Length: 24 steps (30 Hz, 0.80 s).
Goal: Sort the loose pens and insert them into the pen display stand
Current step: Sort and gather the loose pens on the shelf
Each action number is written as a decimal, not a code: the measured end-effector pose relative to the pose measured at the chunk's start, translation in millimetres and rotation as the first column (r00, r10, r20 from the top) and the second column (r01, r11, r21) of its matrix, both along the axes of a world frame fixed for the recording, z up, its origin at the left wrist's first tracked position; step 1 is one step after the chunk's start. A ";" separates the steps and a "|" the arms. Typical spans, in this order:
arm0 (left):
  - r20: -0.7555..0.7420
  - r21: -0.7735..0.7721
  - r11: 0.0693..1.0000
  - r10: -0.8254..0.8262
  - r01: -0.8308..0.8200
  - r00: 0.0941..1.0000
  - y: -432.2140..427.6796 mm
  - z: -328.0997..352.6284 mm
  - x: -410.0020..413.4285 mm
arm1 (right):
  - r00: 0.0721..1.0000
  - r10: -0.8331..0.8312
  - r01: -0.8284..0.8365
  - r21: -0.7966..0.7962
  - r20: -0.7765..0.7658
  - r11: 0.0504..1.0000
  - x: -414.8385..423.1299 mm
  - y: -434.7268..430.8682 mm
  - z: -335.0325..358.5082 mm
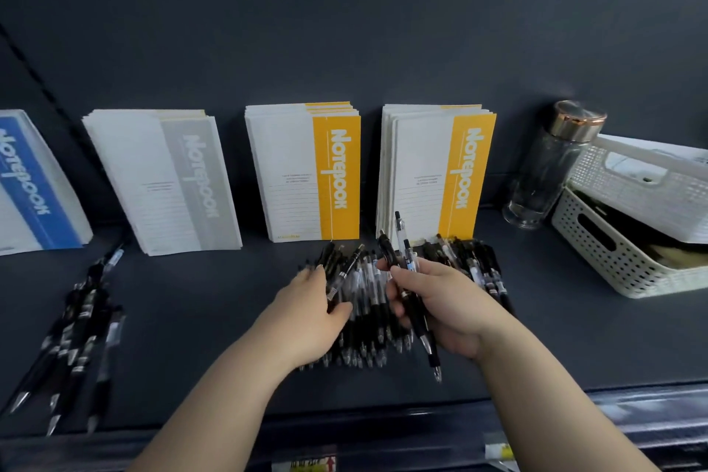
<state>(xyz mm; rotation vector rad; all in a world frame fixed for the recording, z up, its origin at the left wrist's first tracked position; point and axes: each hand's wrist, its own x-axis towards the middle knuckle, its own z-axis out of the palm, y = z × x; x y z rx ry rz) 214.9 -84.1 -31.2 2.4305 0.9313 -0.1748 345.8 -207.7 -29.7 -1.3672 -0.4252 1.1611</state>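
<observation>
Our pens (368,282), black-and-clear, lie heaped — fingers of our right hand (448,299) grip a few, our left hand (306,310) pinches 1.

Bare shelf (199,291) left of pen pile (367,303)

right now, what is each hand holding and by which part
The right hand grips a few pens around their middles. The left hand seems to pinch one pen from the pile near its lower end.
</observation>
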 end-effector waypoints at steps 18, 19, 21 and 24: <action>0.466 -0.346 0.905 0.393 -0.246 0.793 12.2 10.7 21.5 | 0.656 0.100 0.300 -0.380 0.748 0.875 22.8 -25.6 6.0; 0.450 -0.136 0.954 0.299 -0.266 0.841 21.2 11.2 16.9 | 0.585 0.162 0.329 -0.415 0.795 0.848 28.5 -25.6 4.2; 0.395 0.091 0.945 0.255 -0.314 0.882 37.9 7.4 9.8 | 0.512 0.270 0.357 -0.489 0.815 0.796 33.9 -21.6 2.7; 0.310 0.215 0.892 0.324 -0.398 0.894 57.2 -6.7 4.0 | 0.422 0.422 0.392 -0.581 0.803 0.714 34.4 -13.8 -0.8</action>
